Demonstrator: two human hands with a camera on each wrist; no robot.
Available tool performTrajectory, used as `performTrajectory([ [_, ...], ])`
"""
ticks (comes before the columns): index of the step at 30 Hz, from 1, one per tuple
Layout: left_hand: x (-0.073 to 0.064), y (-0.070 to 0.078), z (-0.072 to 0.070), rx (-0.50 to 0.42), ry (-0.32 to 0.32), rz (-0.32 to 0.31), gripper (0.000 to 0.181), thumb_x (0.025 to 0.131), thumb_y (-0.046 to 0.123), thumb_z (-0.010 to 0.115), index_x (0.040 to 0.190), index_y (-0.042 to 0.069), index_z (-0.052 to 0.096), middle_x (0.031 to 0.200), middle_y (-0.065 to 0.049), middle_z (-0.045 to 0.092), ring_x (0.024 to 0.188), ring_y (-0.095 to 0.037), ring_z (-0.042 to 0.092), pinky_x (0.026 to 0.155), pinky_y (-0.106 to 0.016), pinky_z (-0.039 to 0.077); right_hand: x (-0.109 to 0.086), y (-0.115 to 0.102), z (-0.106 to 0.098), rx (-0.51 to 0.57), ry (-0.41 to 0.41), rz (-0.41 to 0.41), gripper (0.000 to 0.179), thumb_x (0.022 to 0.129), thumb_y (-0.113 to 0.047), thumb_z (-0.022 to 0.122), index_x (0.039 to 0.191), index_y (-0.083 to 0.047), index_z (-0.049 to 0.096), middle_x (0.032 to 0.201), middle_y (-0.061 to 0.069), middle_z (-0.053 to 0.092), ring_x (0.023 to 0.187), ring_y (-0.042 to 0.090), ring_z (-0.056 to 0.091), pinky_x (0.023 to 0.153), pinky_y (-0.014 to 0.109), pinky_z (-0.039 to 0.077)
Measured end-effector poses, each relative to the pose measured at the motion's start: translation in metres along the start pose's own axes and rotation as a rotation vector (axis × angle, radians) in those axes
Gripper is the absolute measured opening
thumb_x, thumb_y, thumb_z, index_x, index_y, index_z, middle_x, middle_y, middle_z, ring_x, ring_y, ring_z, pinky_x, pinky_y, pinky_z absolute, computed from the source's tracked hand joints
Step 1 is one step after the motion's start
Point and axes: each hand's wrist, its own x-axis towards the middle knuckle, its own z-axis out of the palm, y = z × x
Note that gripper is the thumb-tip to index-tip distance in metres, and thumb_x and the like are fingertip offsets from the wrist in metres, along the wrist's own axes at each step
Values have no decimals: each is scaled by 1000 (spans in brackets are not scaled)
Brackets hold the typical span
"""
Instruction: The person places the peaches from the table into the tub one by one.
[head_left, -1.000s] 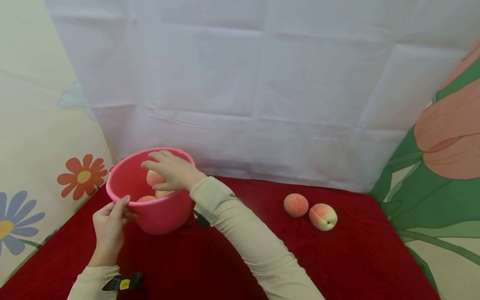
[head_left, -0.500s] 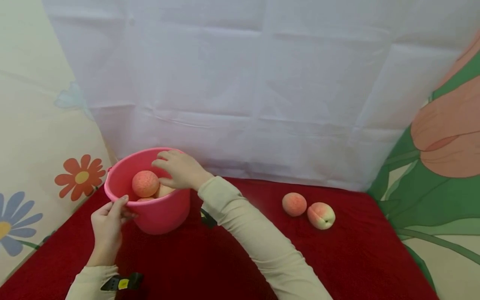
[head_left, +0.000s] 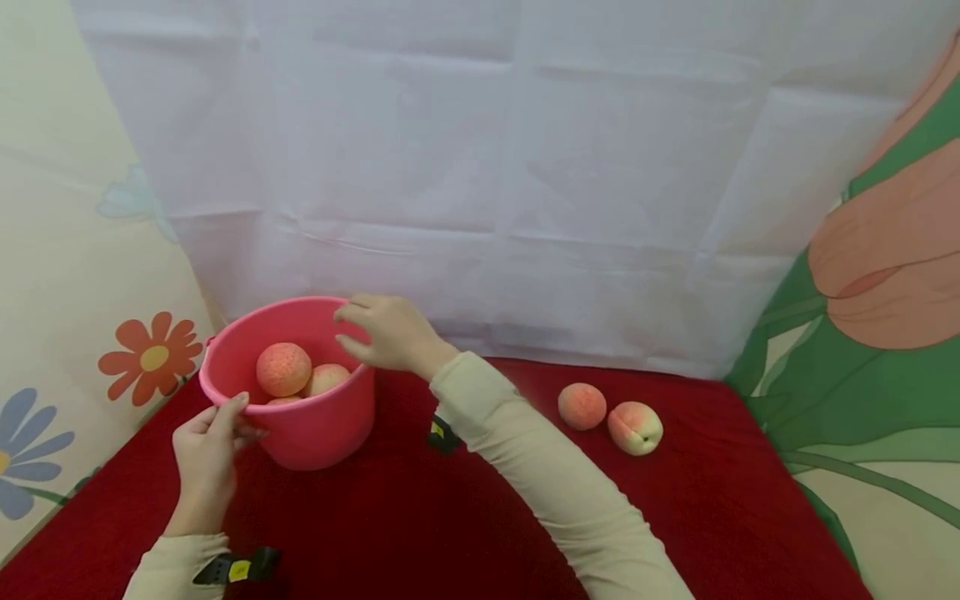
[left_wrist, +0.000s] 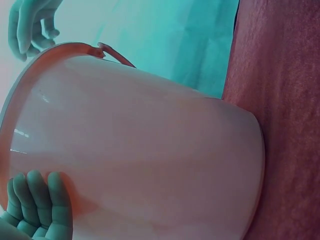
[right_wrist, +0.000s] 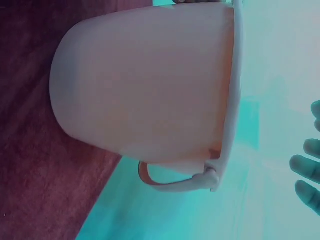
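A pink bucket (head_left: 318, 429) stands on the red cloth at the left, with several peaches (head_left: 283, 369) inside it. At its near-left rim my left hand (head_left: 206, 454) pinches the edge, thumb on top; the left wrist view shows that hand's fingers (left_wrist: 42, 200) against the outer wall. My right hand (head_left: 393, 333) is over the bucket's right rim, fingers loosely bent, holding nothing. In the right wrist view its fingertips (right_wrist: 306, 167) stand apart from the bucket (right_wrist: 145, 85), whose handle (right_wrist: 175, 186) hangs down along the side.
Two more peaches, one rosy (head_left: 582, 407) and one half pale (head_left: 635, 428), lie side by side on the red cloth (head_left: 720, 500) right of my right forearm. A white sheet (head_left: 487, 167) hangs behind, with flower-patterned sheets (head_left: 892, 350) at the sides.
My right hand has let go of a peach inside the bucket and drawn back to the right, up to the rim. My left hand keeps its hold on the rim.
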Motion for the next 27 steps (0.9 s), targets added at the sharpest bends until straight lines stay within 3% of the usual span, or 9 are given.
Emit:
performTrajectory([
  [8,1,0,-1,4,-1,21,24,86,19,64,64,11,67,54,1,60,47,-10,58,51,-20,52,-15,5,0,-25,-10,3,20,85,-22,62,100,-9,67,89,3,63,68,8,55,63,19,47],
  [16,0,-1,-2,17,13,13,22,85,21,65,66,10,68,55,1,61,48,-10,59,52,-19,52,-30,15,10,-26,-2,-3,20,84,-20,63,100,-9,66,91,2,60,75,7,56,67,17,45],
  [27,2,-2,-1,5,20,16,22,85,19,64,65,11,68,53,0,60,47,-10,59,51,-19,52,-48,25,16,10,68,26,16,81,-17,65,96,-11,66,93,1,61,84,11,57,73,21,48],
])
